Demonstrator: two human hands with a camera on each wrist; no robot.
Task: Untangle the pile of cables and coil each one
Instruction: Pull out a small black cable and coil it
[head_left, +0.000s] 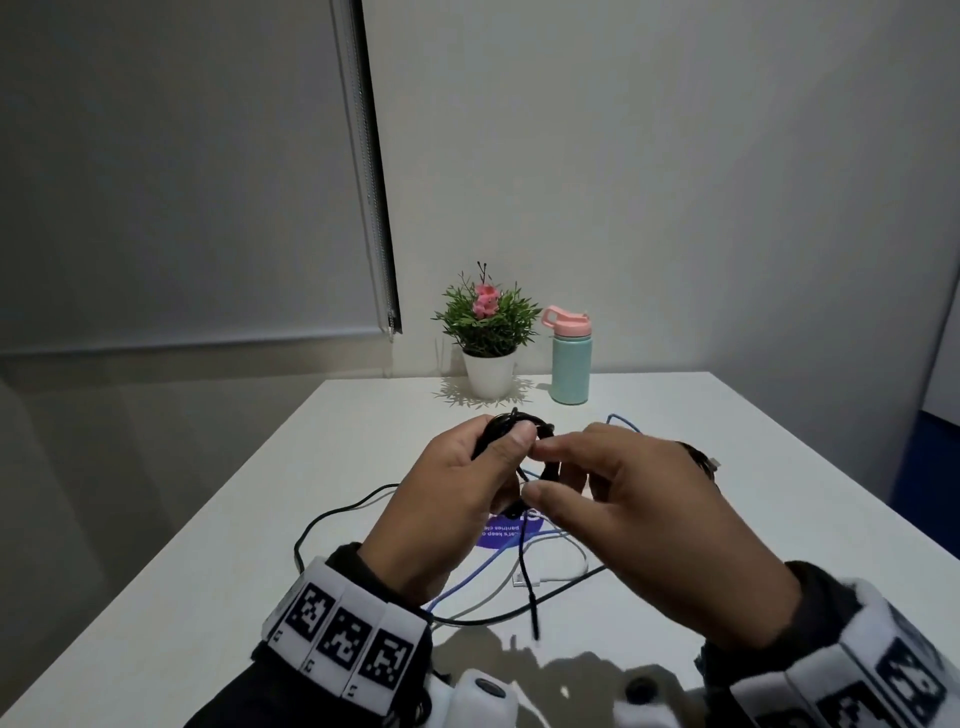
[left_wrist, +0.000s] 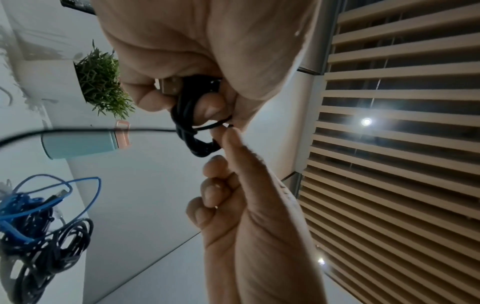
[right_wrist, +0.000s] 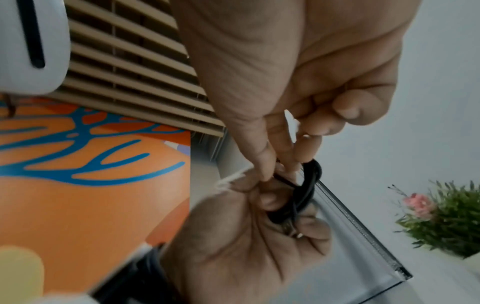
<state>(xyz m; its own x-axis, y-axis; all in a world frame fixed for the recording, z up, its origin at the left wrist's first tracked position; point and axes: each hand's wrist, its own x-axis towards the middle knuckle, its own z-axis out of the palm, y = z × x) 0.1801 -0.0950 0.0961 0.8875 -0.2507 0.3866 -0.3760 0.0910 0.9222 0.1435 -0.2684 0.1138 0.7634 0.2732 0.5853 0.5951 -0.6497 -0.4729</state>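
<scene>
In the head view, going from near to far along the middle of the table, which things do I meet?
Loose cables on the table → the two hands holding the black coil → potted plant and teal bottle at the far edge.

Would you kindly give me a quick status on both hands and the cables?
Left hand grips black coil. Right hand pinches its loose strand. Blue cable and other cables uncoiled on table. Nothing in the way.

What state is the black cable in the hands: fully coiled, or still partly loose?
Partly loose. The left hand grips a black coil, while the right hand pinches a strand, and its loose tail hangs toward the table.
</scene>
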